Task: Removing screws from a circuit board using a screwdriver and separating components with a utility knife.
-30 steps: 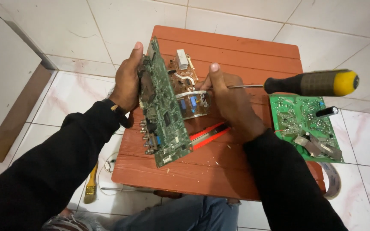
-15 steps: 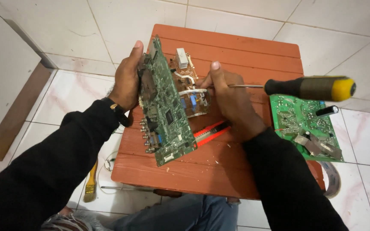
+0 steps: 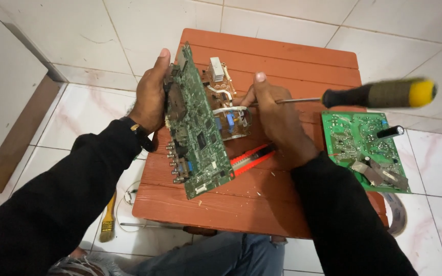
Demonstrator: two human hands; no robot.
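A green circuit board is held tilted on edge above the red wooden desk by the left hand. A black-and-yellow screwdriver is gripped by the right hand. A second green board is laid at the desk's right edge.

Single head-worn view, looking steeply down from above, close over the small red-brown slatted wooden table, white tiled floor around it

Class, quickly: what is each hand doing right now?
Left hand: closed on the edge of the green circuit board, holding it tilted up.
Right hand: closed on the screwdriver shaft.
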